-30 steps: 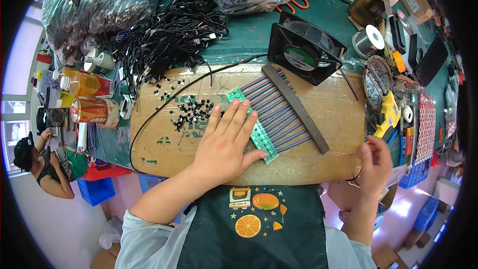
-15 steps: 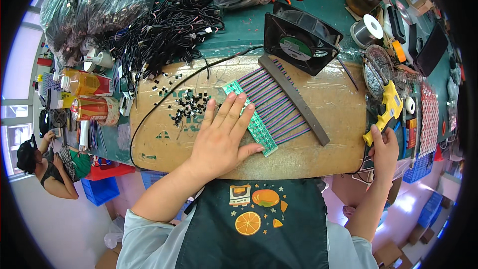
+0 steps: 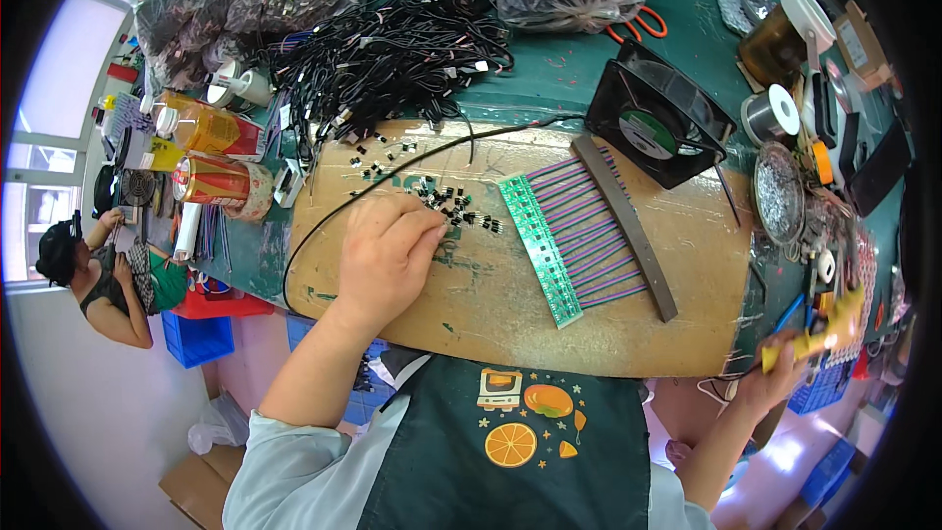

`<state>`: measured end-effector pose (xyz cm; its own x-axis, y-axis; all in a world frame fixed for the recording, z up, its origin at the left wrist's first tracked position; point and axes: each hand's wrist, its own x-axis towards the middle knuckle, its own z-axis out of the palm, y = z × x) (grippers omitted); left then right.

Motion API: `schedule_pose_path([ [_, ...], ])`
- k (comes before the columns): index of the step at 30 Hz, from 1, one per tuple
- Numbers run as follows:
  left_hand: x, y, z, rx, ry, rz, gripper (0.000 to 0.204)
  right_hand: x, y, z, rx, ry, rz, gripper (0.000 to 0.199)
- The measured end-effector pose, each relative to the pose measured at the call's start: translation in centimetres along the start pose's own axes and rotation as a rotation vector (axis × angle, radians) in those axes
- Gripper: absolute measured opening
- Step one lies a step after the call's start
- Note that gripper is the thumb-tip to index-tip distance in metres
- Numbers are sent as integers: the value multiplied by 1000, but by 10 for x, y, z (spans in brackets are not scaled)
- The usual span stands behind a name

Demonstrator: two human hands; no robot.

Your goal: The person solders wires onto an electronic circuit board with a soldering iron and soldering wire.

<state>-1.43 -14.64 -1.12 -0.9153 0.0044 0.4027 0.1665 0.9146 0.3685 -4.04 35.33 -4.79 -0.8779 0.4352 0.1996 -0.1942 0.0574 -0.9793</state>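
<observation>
Left hand (image 3: 385, 253): palm down on the wooden board (image 3: 491, 304), fingers bunched, tips pinching at the small black components (image 3: 453, 206) scattered just past them.
Right hand (image 3: 775, 378): low at the right edge of the bench (image 3: 549, 79), off the board, curled around a yellow-handled tool (image 3: 819, 336).
Small black components: loose cluster on the board's upper left part, touching the left fingertips.
Green circuit strip (image 3: 538, 245): flat on the board, right of the components, coloured wires running from it under a grey bar (image 3: 626, 226).
Black cable (image 3: 324, 226): curves across the board behind the left hand.
Black fan (image 3: 655, 123): beyond the grey bar, on the green bench.
Wire bundle (image 3: 383, 39): black heap beyond the board.
Cans (image 3: 211, 152): left of the board.
</observation>
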Motion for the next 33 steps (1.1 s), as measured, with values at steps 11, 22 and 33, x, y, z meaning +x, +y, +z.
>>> schedule_pose_path([
  [11,19,20,20,-107,-133,32,12,-41,-42,45,652,-450,205,68],
  [22,18,21,15,-123,-304,14,15,-67,-50,125,271,-920,570,18],
  [33,24,44,27,-71,-388,550,31,-60,-36,144,345,-857,461,84],
])
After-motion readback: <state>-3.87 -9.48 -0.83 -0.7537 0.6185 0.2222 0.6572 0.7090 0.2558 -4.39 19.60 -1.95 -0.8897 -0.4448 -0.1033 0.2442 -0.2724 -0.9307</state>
